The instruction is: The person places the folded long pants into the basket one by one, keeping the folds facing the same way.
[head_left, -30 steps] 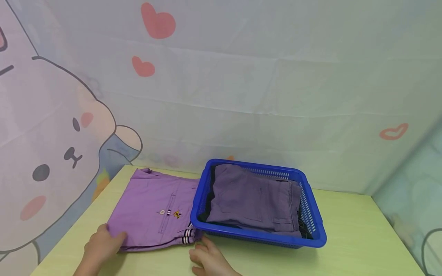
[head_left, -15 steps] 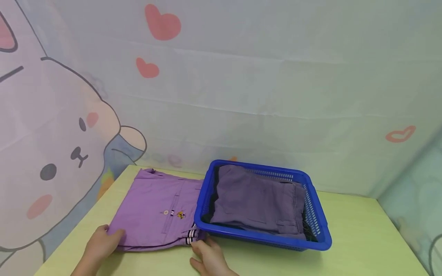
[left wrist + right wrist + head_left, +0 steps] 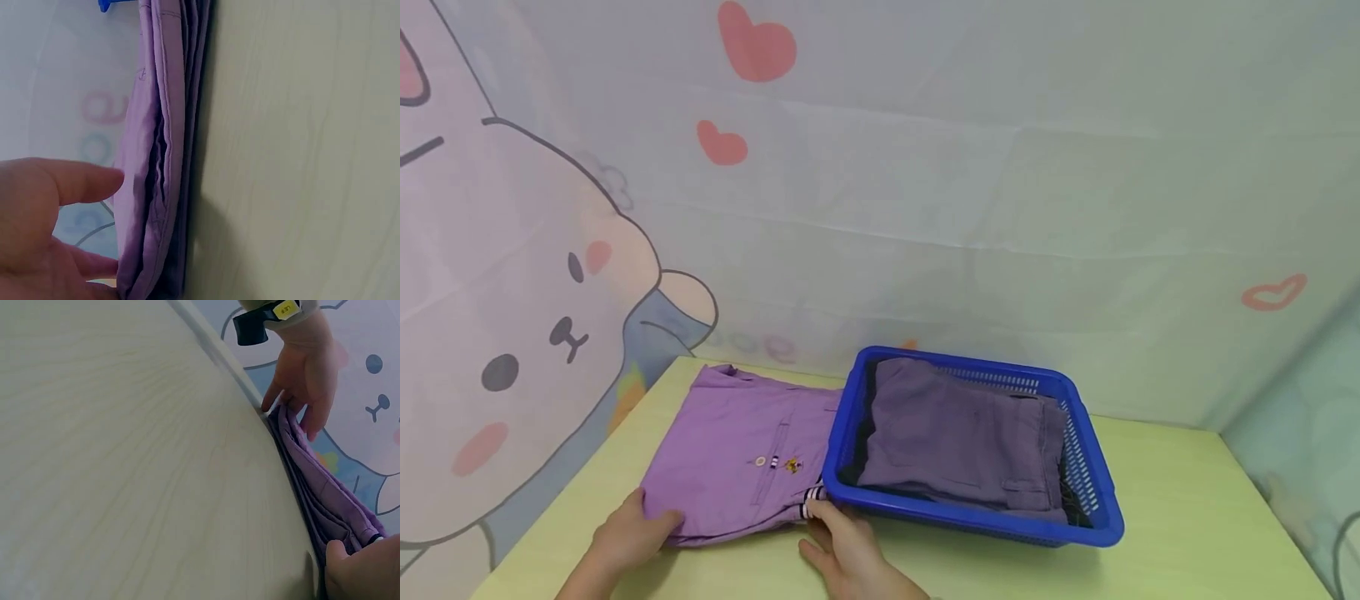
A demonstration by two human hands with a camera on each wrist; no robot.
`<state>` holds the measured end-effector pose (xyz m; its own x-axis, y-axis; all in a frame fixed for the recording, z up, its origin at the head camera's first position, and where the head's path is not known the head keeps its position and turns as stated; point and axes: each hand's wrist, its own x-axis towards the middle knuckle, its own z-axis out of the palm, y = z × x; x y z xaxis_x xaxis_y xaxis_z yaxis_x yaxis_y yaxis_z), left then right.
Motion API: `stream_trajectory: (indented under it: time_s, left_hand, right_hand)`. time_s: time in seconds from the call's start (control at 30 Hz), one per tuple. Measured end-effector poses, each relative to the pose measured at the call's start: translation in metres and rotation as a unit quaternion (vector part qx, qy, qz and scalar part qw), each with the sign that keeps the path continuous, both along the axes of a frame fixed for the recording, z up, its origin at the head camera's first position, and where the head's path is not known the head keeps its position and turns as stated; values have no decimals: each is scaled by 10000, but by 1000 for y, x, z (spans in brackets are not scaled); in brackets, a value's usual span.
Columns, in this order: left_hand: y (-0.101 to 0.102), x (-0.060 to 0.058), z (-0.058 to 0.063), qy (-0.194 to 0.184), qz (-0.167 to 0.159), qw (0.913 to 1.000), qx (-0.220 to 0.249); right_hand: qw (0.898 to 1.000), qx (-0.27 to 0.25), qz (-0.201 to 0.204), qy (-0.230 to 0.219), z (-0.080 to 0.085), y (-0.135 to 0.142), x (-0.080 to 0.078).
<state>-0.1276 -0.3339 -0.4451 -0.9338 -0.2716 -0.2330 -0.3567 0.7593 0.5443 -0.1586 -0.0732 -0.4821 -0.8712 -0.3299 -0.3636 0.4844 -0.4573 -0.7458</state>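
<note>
Folded purple trousers (image 3: pixel 722 467) lie on the table, with a back pocket, a button, a small embroidered patch and striped trim showing. My left hand (image 3: pixel 631 533) holds their near left corner, thumb over the top and other fingers at the side. At the near right corner, my right hand (image 3: pixel 853 550) pinches the striped edge, fingers above and thumb below. The left wrist view shows the thick layered front fold beside my left thumb (image 3: pixel 94 182). Both hands are on the same fold (image 3: pixel 322 487) in the right wrist view. The trousers' right end is partly hidden by the basket.
A blue plastic basket (image 3: pixel 955 510) stands right of the trousers, its left rim overlapping them. Inside lie folded greyish-purple trousers (image 3: pixel 940 433) over darker cloth. The pale yellow table (image 3: pixel 1180 500) ends at a printed cloth backdrop (image 3: pixel 1000 208).
My right hand has risen from beside the trousers' near right corner to pinch the striped edge. My left hand and the left corner have shifted slightly right. The basket has stayed put.
</note>
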Motion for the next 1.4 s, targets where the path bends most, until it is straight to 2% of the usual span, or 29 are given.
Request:
stream_trajectory:
  time_s: [0.13,0.33,0.5,0.67,0.77,1.0,1.13,1.27,1.4]
  left_hand:
    - [1,1,-1,-37,-248,9995,171]
    - [3,3,1,143,-204,9994,249]
    - [3,3,5,218,26,9987,458]
    - [2,2,6,120,231,9940,1065]
    - [-1,2,6,186,474,9896,1347]
    - [-4,3,1,898,1193,9777,1476]
    - [-3,0,-5,1041,1470,9681,1742]
    - [-3,-1,-13,997,1571,9641,1893]
    - [-1,-1,-13,1084,1525,9632,1928]
  right_hand:
    - [9999,-136,55,35,-2,-6,-2]
    - [10000,17,37,51,-3,-14,-7]
    - [9997,183,30,163,-4,-19,-13]
    - [9994,290,-120,155,-4,-22,-15]
    - [9990,365,-240,127,-5,-24,-15]
    - [9968,586,-465,279,-5,-32,-11]
    - [9943,764,-553,504,-3,-36,-11]
    - [9918,931,-632,614,-1,-41,-11]
    - [9901,1021,-639,714,0,-44,-11]
